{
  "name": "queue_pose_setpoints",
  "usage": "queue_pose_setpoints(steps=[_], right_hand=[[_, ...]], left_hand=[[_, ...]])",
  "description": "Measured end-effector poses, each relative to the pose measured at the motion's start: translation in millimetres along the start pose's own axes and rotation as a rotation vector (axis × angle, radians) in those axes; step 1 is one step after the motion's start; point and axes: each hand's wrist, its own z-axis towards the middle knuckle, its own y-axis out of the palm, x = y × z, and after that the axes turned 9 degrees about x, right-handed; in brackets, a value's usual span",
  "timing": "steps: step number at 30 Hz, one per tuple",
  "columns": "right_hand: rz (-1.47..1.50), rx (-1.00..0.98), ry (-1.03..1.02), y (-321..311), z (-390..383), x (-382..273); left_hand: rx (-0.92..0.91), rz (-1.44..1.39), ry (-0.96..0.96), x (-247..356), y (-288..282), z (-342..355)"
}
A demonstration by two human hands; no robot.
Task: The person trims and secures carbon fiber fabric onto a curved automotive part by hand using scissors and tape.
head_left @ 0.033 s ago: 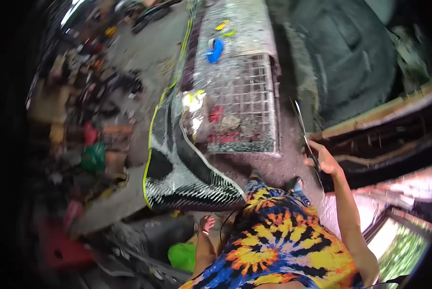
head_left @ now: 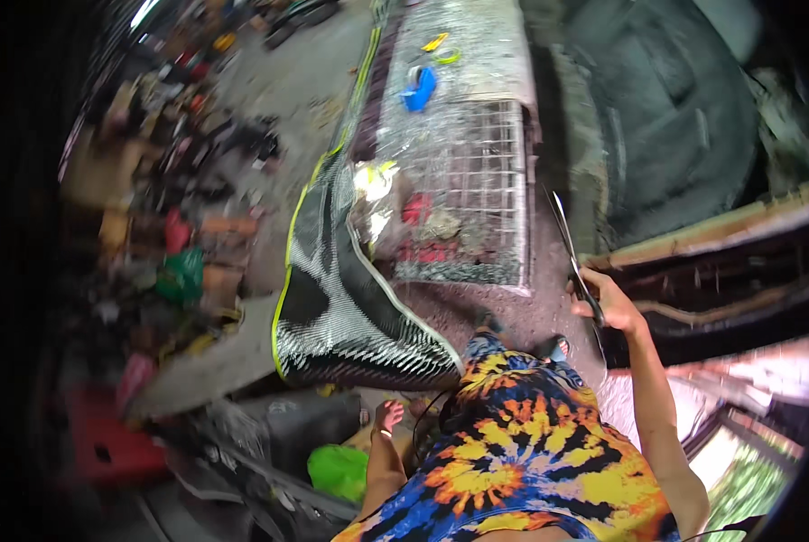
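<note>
My right hand is closed round the dark handles of a pair of long scissors, whose metal blades point away from me with a gap between them. Lower down, on the left, is my left hand, its fingers loosely bent and nothing visible in them. Just beyond it hangs a long piece of black and white striped mesh fabric. Lime-green edging runs along the fabric's left side and white edging along part of its right. I cannot see the left hand touching it. The fabric stretches far ahead beside a table.
The plastic-covered table has a wire grid at its near end. On it lie a blue tape dispenser, a yellow cutter and a lime-green ring. Clutter fills the left; a large dark round shape stands right.
The surroundings shift slightly rightward in the picture as the view turns a little. The right hand keeps its grip on the scissors, and the left hand stays almost in place.
</note>
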Motion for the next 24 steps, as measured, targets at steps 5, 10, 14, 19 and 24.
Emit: queue_pose_setpoints(steps=[5, 10, 14, 19, 24], right_hand=[[-0.018, -0.391, 0.039, -9.2, 30.5, -55.2], [-0.031, -0.677, 0.115, -9.4, 60.8, -78.7], [0.029, -1.177, 0.262, -13.7, 85.5, -86.7], [-0.121, -1.398, 0.306, -23.0, 119.4, -108.3], [-0.305, -1.641, 0.352, -19.6, 165.1, -124.6]], left_hand=[[0.029, -0.251, 0.051, -37.1, 31.0, -41.2], [0.315, -0.439, 0.181, -34.7, 60.5, -58.8], [0.564, -0.747, 0.436, 20.2, 68.3, -93.4], [0.754, -0.784, 0.525, 110.5, 57.7, -193.1], [0.935, -0.932, 0.644, 126.5, 88.7, -259.0]])
